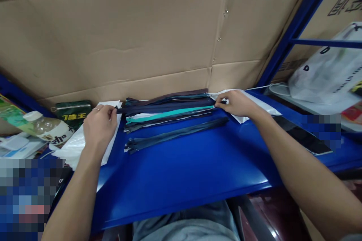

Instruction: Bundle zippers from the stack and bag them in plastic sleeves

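Several long zipper strips lie side by side on the blue table [181,173], dark ones around a teal strip [169,114]. Nearer the front edge, a separate dark bundle [178,134] rests slightly slanted. My left hand [103,120] pinches the left end of a dark navy strip [166,108]; a ring is on one finger. At the strip's right end, my right hand [230,102] has its fingertips pinched together on the dark tip. The strip stretches between both hands over the other strips.
White plastic bags [73,147] lie under my left wrist, beside a bottle [53,128] and a green packet [74,111]. A white bag [261,101] and a dark flat object [302,135] lie right. Cardboard [113,30] stands behind; a blue frame [294,34] rises right.
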`<action>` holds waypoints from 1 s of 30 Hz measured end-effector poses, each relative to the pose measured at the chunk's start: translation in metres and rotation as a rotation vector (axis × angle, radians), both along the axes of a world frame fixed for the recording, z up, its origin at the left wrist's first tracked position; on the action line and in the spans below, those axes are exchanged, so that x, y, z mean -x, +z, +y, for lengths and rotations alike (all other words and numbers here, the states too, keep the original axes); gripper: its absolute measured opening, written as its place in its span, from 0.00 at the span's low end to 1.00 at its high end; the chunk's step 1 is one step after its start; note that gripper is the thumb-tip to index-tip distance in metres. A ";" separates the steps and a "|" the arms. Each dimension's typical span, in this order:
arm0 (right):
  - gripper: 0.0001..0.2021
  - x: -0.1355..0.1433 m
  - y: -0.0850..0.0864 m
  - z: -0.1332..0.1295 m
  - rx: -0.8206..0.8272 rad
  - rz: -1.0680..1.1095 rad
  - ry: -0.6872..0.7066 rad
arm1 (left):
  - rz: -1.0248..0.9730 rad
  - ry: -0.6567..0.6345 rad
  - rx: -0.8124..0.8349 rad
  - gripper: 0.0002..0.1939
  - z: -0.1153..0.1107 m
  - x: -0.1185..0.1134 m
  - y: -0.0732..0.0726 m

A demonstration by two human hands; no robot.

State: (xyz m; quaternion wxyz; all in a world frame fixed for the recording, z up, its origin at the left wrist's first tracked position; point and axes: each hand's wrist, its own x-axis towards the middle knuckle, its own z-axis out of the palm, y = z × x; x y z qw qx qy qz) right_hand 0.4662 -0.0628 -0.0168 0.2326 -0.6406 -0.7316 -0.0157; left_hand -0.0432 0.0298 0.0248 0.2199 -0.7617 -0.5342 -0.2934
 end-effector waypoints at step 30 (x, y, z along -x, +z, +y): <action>0.08 0.163 -0.016 -0.031 0.203 0.830 0.406 | 0.139 -0.609 0.419 0.11 -0.078 -0.107 -0.039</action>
